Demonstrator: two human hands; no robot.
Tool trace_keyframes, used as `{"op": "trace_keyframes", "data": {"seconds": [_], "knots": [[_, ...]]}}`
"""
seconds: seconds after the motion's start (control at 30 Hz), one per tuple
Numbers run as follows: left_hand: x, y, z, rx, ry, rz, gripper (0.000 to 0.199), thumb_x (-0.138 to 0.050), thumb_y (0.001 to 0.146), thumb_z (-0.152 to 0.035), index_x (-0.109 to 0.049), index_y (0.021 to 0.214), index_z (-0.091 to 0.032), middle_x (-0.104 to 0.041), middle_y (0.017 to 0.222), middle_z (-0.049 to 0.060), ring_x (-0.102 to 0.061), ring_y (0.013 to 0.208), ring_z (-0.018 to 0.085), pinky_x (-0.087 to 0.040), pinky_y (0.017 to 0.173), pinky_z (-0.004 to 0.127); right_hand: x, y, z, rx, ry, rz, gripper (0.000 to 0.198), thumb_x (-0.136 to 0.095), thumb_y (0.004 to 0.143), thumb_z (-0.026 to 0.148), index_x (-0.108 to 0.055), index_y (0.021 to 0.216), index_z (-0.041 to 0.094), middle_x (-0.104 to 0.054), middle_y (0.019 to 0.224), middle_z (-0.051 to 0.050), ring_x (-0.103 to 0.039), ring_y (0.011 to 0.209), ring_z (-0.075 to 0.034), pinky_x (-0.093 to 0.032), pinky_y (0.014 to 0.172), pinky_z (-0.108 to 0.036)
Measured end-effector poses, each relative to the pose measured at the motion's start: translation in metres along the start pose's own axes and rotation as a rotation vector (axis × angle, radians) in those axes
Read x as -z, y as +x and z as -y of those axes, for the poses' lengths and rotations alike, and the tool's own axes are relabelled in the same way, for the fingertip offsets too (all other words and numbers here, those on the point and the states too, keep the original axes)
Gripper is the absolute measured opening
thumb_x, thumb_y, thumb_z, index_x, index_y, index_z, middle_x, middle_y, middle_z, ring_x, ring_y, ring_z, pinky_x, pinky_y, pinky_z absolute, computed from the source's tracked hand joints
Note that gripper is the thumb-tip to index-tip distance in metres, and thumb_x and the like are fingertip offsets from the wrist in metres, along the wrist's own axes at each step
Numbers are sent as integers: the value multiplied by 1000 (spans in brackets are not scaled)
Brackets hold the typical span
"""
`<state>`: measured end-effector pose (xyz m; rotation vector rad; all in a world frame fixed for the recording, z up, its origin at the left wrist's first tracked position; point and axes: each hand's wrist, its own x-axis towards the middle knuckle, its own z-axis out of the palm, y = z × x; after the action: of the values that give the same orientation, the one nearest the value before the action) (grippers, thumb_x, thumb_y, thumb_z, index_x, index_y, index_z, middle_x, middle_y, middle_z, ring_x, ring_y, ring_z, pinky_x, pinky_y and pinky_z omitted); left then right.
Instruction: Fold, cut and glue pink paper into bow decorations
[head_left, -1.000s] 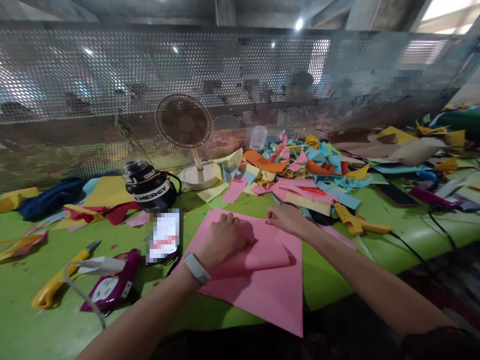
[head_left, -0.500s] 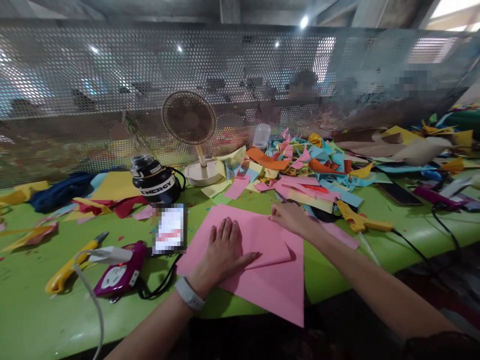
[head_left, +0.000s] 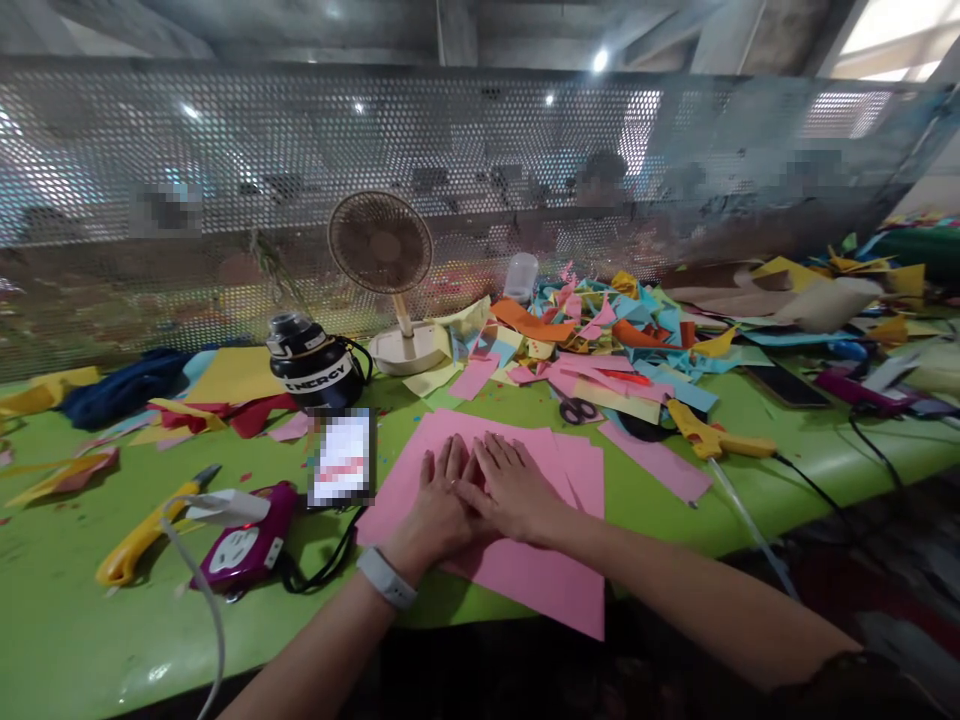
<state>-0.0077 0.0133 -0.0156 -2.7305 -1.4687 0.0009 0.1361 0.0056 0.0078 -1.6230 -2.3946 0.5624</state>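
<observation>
Pink paper [head_left: 540, 590] lies on the green table before me, with a folded pink piece on top of a larger sheet. My left hand [head_left: 442, 510] rests flat on it, fingers pointing away from me. Beside it, my right hand [head_left: 517, 490] presses flat on the same paper, its thumb overlapping the left hand. Neither hand grips anything. Dark-handled scissors [head_left: 579, 410] lie just beyond the paper, their blades hidden under scraps. A lit phone [head_left: 341, 458] is at the paper's left edge.
A heap of coloured scraps [head_left: 600, 320] lies at the back, near a small fan [head_left: 382, 245] and a black bottle [head_left: 319, 365]. A yellow glue gun [head_left: 720, 435] is on the right. At left lie a yellow cutter [head_left: 150, 530] and a purple device [head_left: 244, 540] with a cable.
My right hand has moved left from the paper's far right side and come down flat against my left hand. The scissors' handles now show. My left hand has stayed in place.
</observation>
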Motion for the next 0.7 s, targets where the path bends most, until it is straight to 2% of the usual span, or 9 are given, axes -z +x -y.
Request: {"op": "trace_keyframes", "data": {"seconds": [0.2, 0.43, 0.7], "knots": [[4, -1, -3, 67, -5, 29, 84, -51, 82, -56, -30, 149, -10, -25, 154, 24, -18, 144, 39, -15, 113, 57, -2, -3, -3, 4, -29, 15, 88, -13, 92, 68, -21, 151, 3, -20, 157, -19, -13, 147, -30, -5, 118, -49], [13, 0, -9, 102, -27, 60, 93, -54, 78, -62, -27, 150, -9, -25, 154, 26, -18, 144, 39, -14, 113, 56, -2, -5, -4, 7, -30, 6, 93, -9, 90, 71, -21, 151, 2, -19, 157, -18, -13, 147, -28, -6, 118, -47], [19, -3, -6, 99, -39, 104, 93, -47, 80, -66, -22, 151, -12, -17, 157, 24, -14, 145, 40, -13, 110, 65, 2, -12, -10, 21, -55, 37, 92, -6, 91, 68, -16, 151, 0, -14, 158, -18, -10, 148, -25, -5, 119, -42]]}}
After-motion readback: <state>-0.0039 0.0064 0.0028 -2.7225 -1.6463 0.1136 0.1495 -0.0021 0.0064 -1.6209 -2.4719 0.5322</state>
